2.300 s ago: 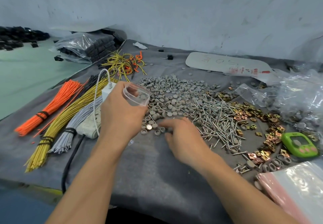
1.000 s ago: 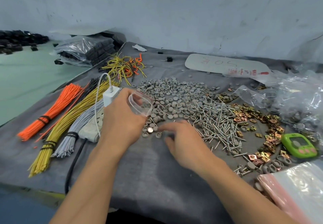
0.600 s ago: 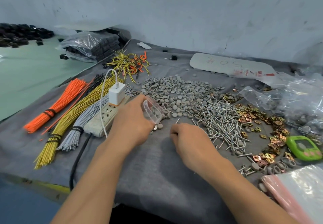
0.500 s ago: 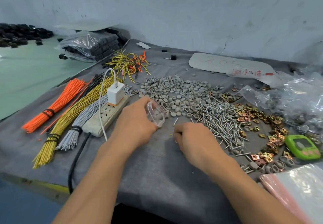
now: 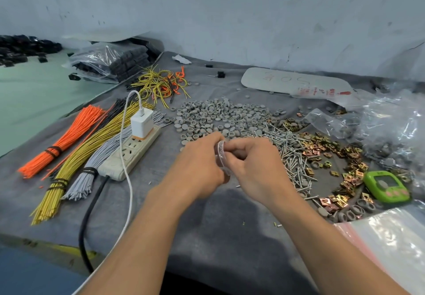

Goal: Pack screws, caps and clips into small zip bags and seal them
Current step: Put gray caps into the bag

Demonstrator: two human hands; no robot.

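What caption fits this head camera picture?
Left hand and right hand hold a small clear zip bag near gray caps and screws.

The left hand [image 5: 198, 168] and right hand [image 5: 254, 166] hide most of the zip bag [image 5: 220, 155]; its contents cannot be told.

Small clear zip bag [image 5: 221, 156]: edge-on, roughly upright, pinched between left hand [image 5: 197, 163] and right hand [image 5: 255, 163]; contents hard to tell. Grey round caps [image 5: 220, 117]: loose heap just beyond hands. Silver screws [image 5: 292, 152]: tangled pile right of caps. Brass-coloured clips [image 5: 340, 156]: scattered further right, bordering screws.
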